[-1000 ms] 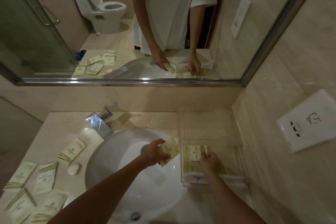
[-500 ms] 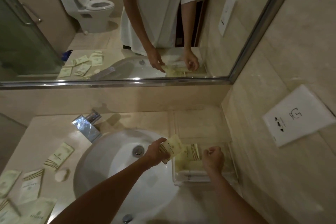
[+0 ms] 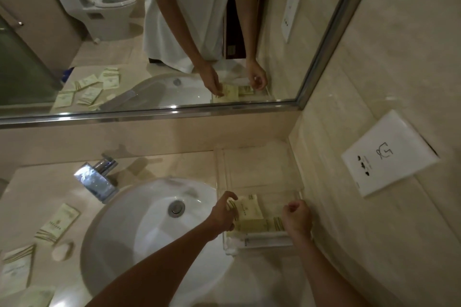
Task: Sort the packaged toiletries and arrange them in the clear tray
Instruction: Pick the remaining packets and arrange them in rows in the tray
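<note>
A clear tray (image 3: 259,249) stands on the counter to the right of the sink, against the side wall. Several pale green toiletry packets (image 3: 254,227) lie flat in its near compartment; the far compartment looks bare. My left hand (image 3: 223,214) pinches the left edge of one packet (image 3: 248,208) and holds it low over the others in the tray. Over the tray's right side, my right hand (image 3: 296,219) is curled into a loose fist with nothing visible in it. More packets (image 3: 58,223) lie on the counter left of the sink.
A white sink (image 3: 149,232) with a chrome faucet (image 3: 97,179) fills the middle of the counter. A small round soap (image 3: 62,252) sits beside the left packets. A white wall panel (image 3: 389,154) hangs on the right wall. A mirror (image 3: 174,112) runs along the back.
My left hand has carried its packet from over the sink rim into the tray. My right hand has let go of the packet it held in the tray and drawn right into a fist.
</note>
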Available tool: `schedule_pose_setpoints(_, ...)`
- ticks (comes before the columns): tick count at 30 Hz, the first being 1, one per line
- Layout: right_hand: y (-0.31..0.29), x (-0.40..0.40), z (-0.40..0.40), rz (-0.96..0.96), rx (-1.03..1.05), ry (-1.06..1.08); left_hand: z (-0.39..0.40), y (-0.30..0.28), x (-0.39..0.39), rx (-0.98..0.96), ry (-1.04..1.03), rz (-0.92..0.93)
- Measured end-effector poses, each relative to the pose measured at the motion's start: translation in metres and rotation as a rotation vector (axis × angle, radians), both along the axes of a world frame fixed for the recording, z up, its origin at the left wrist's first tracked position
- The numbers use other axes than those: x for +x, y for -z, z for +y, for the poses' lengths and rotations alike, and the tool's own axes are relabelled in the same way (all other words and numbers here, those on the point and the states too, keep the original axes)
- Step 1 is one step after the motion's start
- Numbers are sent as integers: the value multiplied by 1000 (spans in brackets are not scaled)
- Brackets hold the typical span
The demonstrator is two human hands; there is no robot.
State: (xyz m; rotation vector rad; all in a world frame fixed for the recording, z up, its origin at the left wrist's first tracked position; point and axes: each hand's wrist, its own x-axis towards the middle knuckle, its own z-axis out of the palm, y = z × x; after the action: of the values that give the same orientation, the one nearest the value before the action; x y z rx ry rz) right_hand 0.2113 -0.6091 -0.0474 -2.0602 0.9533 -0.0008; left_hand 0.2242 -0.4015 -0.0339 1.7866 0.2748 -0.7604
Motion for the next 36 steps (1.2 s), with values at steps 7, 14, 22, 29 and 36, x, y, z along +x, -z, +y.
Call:
schedule_pose_setpoints(7,0,1,0,-8,40,-25,-5,7,-1,83,-71,-34)
schedule_pose_setpoints(14,7,2,1,41,56,-85,-11,6,-5,307,51,-212)
schedule_pose_setpoints(22,7,5,3,63,37,-125,-6,1,-6,716,408,-352)
schedule_pose_setpoints(29,7,6,12,108,81,-230,-12,1,-5,847,541,-449)
schedule_pose_setpoints(36,5,10,24,158,94,-309,-12,0,-1,886,605,-469)
